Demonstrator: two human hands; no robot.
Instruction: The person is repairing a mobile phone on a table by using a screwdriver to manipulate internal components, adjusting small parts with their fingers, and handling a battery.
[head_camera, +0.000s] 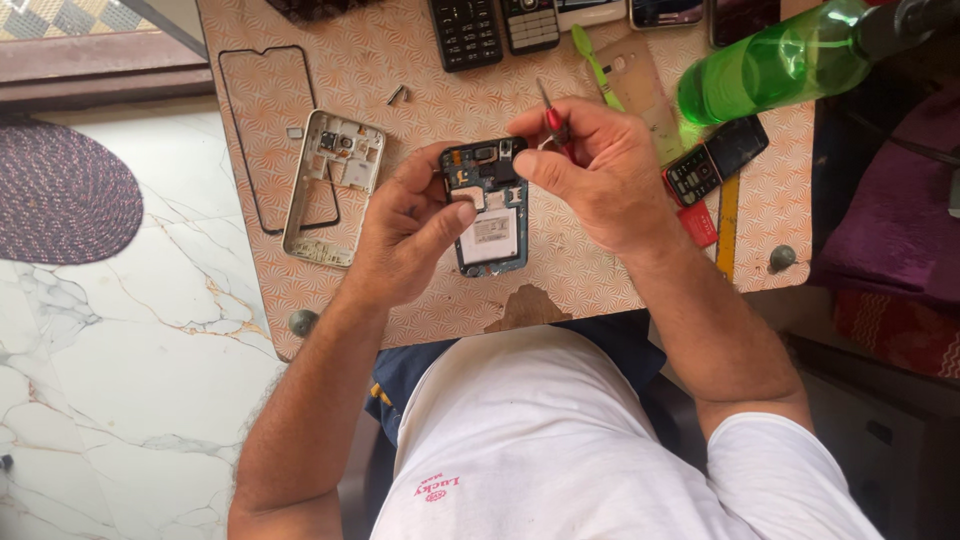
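Patterned table (400, 60): 1 opened phone (488, 205), 2 hands (500, 200).

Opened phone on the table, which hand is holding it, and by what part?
Left hand holds the opened phone by its left edge; right hand grips a red-handled screwdriver.

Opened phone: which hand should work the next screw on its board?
Right. The right hand already holds the red-handled screwdriver at the top edge of the opened phone, while the left hand grips the phone.

The green bottle (775, 65) looked like glossy translucent plastic, the table (600, 285) matt patterned laminate, the floor (130, 330) polished marble.
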